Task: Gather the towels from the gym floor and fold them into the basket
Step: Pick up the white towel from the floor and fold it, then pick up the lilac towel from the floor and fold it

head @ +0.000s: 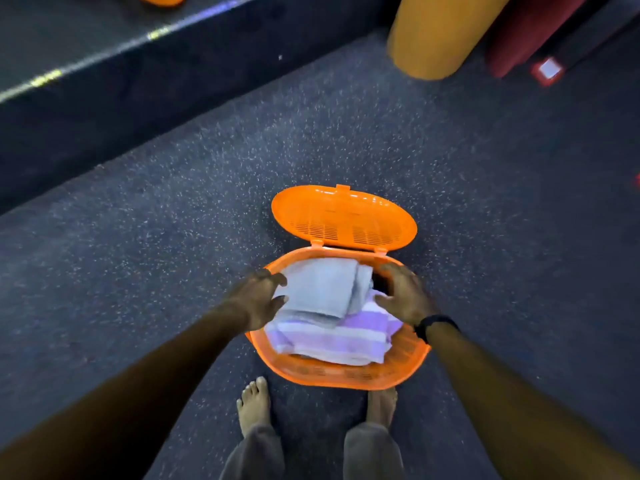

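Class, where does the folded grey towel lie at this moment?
In the head view, the folded grey towel lies in the far half of the open orange plastic basket, on top of the purple-and-white striped towel, between the left hand and right hand.

Basket (pixel 341 374): glossy orange plastic, slotted walls; its lid (pixel 343 218) the same, smooth with vent slits. Between the fingertips, grey towel (pixel 318 289): soft matt cloth, over a striped purple-white towel (pixel 341 336), same nap. Floor (pixel 173 237): matt, speckled, grainy.
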Tool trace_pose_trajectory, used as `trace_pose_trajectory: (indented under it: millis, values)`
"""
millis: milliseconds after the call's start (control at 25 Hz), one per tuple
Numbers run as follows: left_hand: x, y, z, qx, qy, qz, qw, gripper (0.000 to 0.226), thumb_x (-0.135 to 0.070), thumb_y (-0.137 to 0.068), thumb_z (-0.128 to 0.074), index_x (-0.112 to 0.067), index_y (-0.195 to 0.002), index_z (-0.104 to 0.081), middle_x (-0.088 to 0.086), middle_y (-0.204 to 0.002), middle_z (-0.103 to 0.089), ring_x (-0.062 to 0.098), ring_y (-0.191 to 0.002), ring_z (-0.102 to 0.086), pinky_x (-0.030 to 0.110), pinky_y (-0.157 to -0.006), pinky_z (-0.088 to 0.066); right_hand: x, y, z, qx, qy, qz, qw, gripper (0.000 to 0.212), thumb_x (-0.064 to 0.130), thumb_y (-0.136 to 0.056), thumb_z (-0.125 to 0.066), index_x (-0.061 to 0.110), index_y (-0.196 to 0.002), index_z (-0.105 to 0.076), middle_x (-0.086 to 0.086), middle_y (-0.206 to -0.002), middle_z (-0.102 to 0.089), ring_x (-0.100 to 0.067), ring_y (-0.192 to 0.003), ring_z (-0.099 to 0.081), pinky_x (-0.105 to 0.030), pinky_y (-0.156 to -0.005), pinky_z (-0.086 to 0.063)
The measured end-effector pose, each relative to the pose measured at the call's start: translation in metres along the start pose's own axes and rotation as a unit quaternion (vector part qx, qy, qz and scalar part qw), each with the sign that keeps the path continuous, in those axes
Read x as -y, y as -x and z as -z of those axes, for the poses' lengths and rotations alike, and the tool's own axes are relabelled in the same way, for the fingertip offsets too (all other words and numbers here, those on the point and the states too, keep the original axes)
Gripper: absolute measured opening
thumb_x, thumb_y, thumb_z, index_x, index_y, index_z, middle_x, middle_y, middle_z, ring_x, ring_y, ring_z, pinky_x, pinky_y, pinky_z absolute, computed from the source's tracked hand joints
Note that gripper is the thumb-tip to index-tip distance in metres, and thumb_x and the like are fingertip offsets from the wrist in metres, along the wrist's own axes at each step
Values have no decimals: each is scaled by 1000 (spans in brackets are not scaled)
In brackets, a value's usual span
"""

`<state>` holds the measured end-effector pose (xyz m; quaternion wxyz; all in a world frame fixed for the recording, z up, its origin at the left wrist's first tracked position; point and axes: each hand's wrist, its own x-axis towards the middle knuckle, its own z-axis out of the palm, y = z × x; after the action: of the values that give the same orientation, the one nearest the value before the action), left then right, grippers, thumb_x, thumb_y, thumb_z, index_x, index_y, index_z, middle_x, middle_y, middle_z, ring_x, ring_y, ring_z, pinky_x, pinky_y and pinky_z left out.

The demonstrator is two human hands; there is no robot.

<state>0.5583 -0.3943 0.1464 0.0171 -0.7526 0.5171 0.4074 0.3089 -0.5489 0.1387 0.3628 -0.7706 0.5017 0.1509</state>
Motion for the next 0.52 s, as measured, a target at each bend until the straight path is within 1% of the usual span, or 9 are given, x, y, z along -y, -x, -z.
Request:
trace_pose_trajectory:
  millis: [80, 120, 200, 280, 320, 360, 400, 440, 520]
  values:
    - [6, -51, -64, -4, -59, 4, 998, 56, -41, -97, -45, -21, -148, -29, 11, -151, -30, 29, -140, -27, 37, -113, -26, -27, -34, -54, 43, 80, 48, 995, 73, 36, -83, -63, 23, -147, -32, -8, -153, -29, -29, -138, -31, -47, -110, -31]
    - [7, -71, -86, -4, -84, 3, 996, 62, -44, -97, -44, -24, -151, -21, 12, -156, -20, 30, -144, -17, 40, -116, -20, -40, -51, -75, 54, 128, 82, 987, 78, 38, -85, -62, 24, -151, -23, -9, -158, -17, -29, -144, -19, -48, -113, -27]
    - [12, -100, -121, 3, -130, -3, 991, 74, -50, -94, -45, -29, -153, -5, 14, -160, 0, 33, -147, 0, 45, -118, -10, -48, -72, -105, 64, 207, 138, 966, 87, 45, -86, -61, 30, -153, -8, -9, -161, 3, -31, -148, -2, -51, -115, -21]
    - [22, -119, -149, -3, -157, -18, 987, 94, -58, -85, -54, -33, -152, 7, 17, -160, 11, 36, -147, 7, 50, -117, -6, -58, -91, -125, 82, 245, 177, 950, 97, 57, -83, -60, 34, -152, 3, -9, -160, 15, -34, -147, 9, -57, -115, -16]
    - [29, -126, -162, -17, -163, -29, 986, 107, -63, -76, -61, -33, -151, 8, 19, -159, 10, 40, -146, 4, 53, -116, -8, -66, -100, -136, 90, 264, 181, 943, 103, 63, -80, -61, 35, -151, 8, -9, -159, 18, -36, -147, 12, -60, -113, -15]
    - [34, -133, -175, -29, -176, -39, 983, 119, -68, -64, -68, -32, -151, 3, 23, -159, 2, 45, -145, -3, 58, -114, -11, -76, -110, -148, 89, 286, 187, 936, 109, 67, -76, -62, 36, -150, 11, -10, -159, 18, -39, -146, 11, -64, -110, -15]
    - [39, -139, -187, -22, -191, -43, 980, 127, -72, -50, -71, -29, -151, -7, 26, -157, -9, 48, -143, -13, 61, -111, -14, -85, -117, -160, 84, 299, 191, 931, 115, 70, -70, -65, 37, -149, 13, -11, -160, 15, -41, -146, 8, -68, -106, -18]
    - [47, -147, -202, -30, -202, -57, 977, 131, -75, -41, -71, -27, -150, -17, 28, -154, -18, 50, -140, -19, 63, -110, -15, -94, -126, -171, 79, 306, 196, 928, 119, 71, -67, -67, 38, -148, 14, -11, -160, 13, -42, -146, 6, -70, -104, -19]
    - [60, -167, -225, -31, -211, -59, 975, 129, -80, -41, -62, -22, -149, -25, 31, -151, -25, 50, -139, -20, 64, -110, -10, -109, -148, -190, 92, 304, 186, 930, 123, 72, -66, -67, 40, -146, 21, -8, -159, 20, -39, -146, 13, -72, -106, -12]
